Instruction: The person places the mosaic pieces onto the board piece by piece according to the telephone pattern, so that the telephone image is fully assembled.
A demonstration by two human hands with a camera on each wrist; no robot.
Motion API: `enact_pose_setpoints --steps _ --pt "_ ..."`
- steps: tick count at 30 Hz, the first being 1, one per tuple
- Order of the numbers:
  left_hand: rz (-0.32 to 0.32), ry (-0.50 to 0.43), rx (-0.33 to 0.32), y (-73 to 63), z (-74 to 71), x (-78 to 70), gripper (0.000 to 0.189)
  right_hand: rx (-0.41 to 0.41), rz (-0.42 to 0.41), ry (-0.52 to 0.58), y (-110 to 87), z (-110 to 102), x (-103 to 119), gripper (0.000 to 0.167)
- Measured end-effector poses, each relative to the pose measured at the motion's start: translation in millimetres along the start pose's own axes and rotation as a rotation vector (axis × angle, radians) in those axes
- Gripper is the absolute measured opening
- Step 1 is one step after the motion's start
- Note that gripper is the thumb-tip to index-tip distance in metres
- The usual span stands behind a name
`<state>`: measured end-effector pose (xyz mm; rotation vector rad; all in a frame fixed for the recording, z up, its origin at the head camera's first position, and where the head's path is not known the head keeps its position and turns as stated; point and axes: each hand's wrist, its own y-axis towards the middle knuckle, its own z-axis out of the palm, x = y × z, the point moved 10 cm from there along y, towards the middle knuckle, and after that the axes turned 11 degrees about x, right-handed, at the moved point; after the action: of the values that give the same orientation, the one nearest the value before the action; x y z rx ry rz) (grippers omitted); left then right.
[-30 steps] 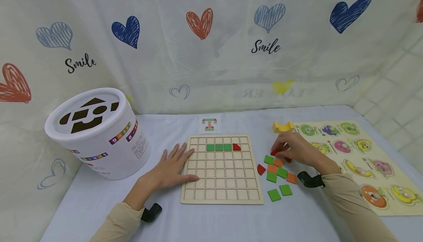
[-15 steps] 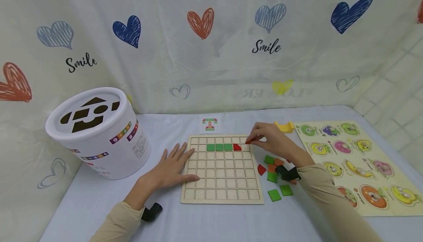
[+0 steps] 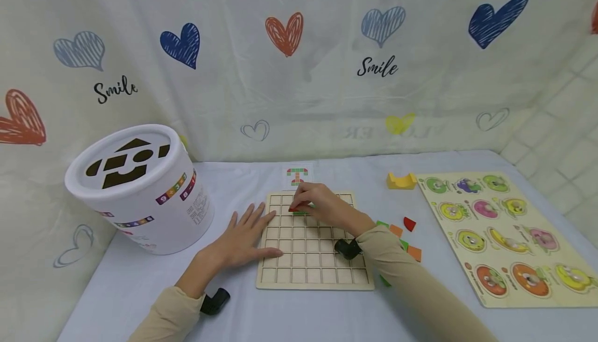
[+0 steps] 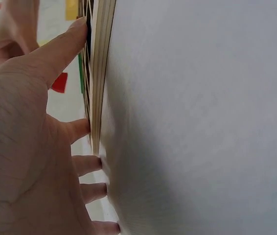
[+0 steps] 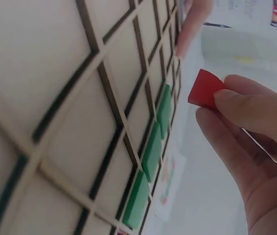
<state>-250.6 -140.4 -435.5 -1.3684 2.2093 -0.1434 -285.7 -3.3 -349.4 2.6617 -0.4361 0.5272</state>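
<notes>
My right hand (image 3: 322, 207) pinches a red quarter-round tile (image 5: 204, 90) between thumb and fingers. It is above the far part of a wooden grid board (image 3: 315, 285), close to the left end of a row of green tiles (image 5: 152, 151). In the head view the hand covers most of that row. A bit of another red tile (image 5: 122, 231) shows at the row's other end in the right wrist view. My left hand (image 3: 240, 241) lies spread at the board's left edge, thumb and index finger on the board, the other fingers on the cloth.
Behind the board lies a pattern card (image 3: 287, 173). Loose tiles, including a red one (image 3: 409, 223) and an orange one (image 3: 414, 253), lie to the right, partly under my forearm. Beyond are a yellow block (image 3: 401, 181) and a fruit puzzle board (image 3: 495, 217). A white bucket (image 3: 140, 228) stands left.
My right hand has picked a red tile from the loose pile and carried it left across the board. The left hand has stayed in place.
</notes>
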Motion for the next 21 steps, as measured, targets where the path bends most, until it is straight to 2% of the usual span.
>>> enact_pose_setpoints --steps 6,14,21 --pt "-0.003 0.008 -0.007 -0.9 -0.9 0.4 0.101 0.052 0.088 0.017 12.3 12 -10 0.013" --pt "0.001 0.018 -0.017 0.2 1.3 2.3 0.101 0.071 0.104 0.009 16.4 18 -15 0.013" --pt "0.003 0.019 -0.011 1.3 1.3 1.1 0.101 0.119 0.147 0.003 19.7 24 -19 0.014"
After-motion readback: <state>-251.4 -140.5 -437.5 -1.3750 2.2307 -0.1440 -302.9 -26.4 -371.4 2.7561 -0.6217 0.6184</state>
